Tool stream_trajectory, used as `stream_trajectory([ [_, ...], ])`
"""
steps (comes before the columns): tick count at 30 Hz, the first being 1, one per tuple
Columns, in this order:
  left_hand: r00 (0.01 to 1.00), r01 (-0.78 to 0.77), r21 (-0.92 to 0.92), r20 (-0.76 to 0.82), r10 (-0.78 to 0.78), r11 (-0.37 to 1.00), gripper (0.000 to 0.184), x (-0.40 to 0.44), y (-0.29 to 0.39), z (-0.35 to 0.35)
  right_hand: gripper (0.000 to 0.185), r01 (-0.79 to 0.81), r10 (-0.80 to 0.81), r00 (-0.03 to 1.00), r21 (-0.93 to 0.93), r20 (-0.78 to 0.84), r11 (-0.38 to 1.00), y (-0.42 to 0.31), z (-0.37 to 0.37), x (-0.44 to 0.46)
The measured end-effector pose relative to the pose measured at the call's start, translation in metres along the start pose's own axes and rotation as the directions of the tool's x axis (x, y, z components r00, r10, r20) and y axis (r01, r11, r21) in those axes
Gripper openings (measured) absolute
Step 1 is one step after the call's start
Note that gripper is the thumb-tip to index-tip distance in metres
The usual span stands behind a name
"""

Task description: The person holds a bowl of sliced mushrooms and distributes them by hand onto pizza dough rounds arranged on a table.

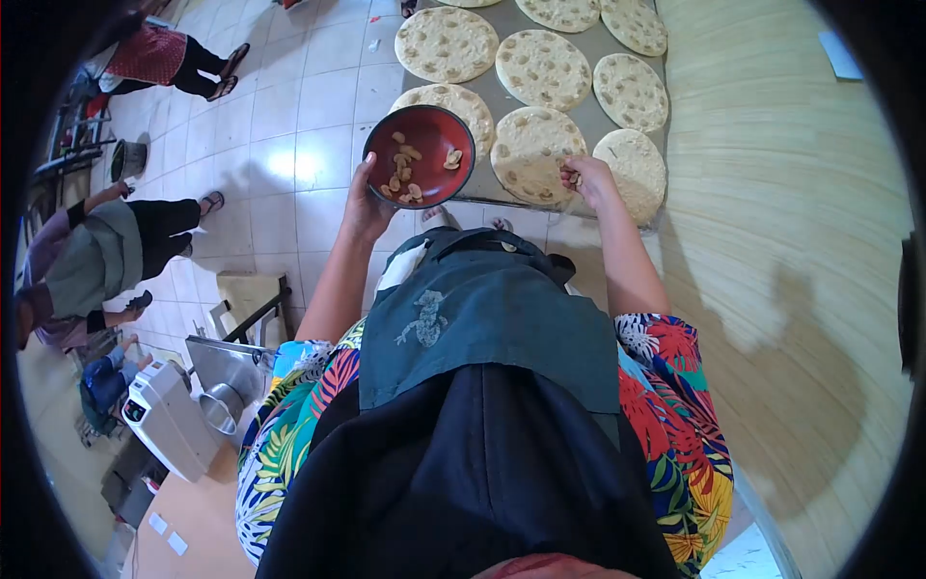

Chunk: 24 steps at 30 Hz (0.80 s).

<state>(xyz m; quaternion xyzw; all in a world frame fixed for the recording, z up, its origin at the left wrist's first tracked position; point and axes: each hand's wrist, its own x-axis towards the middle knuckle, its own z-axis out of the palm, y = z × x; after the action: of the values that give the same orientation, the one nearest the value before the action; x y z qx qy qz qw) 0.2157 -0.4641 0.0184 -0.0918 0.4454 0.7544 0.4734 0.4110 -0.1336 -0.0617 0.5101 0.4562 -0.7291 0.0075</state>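
My left hand grips the rim of a bowl, red inside and dark outside, tilted toward me. Several pale slices that look like mushroom lie in it. Bent fingers of my right hand close on a few similar slices, just over the right edge of a round flat dough base. That base carries scattered slices on a pale topping. To its right, another base shows the pale topping with few distinct slices. More topped bases lie in rows beyond.
The bases rest on a grey tray or tabletop. A pale wood-patterned wall runs along the right. At left, people stand on the tiled floor, near a white machine on a table.
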Motion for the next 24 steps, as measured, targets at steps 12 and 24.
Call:
stream_trajectory([
  [12,1.0,0.0,-0.011,-0.006,-0.001,1.0,0.068,-0.001,-0.013,0.011,0.013,0.164,-0.149,0.944,0.025,-0.293,0.986,-0.042,-0.168,0.026],
  [24,0.994,-0.016,-0.108,-0.111,0.003,0.994,0.068,0.002,-0.072,0.093,0.015,0.149,-0.441,0.897,-0.922,-0.027,0.358,-0.083,-0.167,0.112],
])
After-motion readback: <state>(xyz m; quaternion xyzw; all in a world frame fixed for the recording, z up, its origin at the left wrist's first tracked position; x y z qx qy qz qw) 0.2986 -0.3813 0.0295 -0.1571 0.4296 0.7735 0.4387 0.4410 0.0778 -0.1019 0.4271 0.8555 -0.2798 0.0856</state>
